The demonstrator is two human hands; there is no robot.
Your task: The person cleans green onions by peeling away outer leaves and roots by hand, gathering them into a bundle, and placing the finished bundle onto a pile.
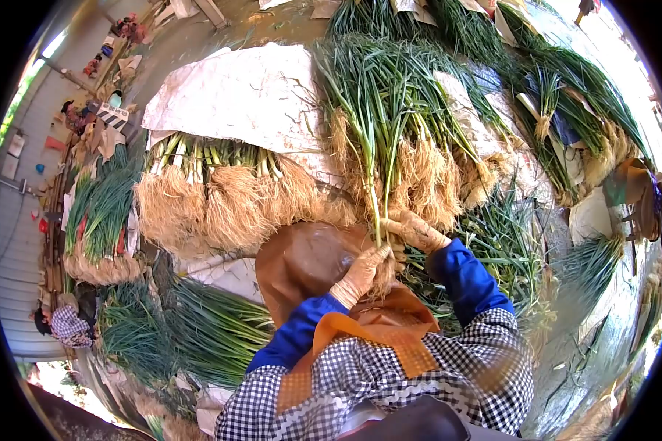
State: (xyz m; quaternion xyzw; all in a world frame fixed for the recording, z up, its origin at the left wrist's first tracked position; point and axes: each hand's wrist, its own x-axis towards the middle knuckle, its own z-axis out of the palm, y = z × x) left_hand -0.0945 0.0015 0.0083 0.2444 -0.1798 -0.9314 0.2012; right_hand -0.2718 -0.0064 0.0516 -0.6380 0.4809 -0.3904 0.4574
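My left hand, in a pale glove, is closed around the root end of a green onion stalk above my brown apron. The stalk's leaves point away from me over a heap of green onions. Just right of the stalk, my right hand, also gloved, has its fingers bent at the base of the stalks; what its fingertips hold is too small to make out. Tan roots hang below my left hand.
Bundled onions with thick roots lie left of centre under a white sack. More onions lie at the lower left and right. A person sits at the far left; others are at the upper left.
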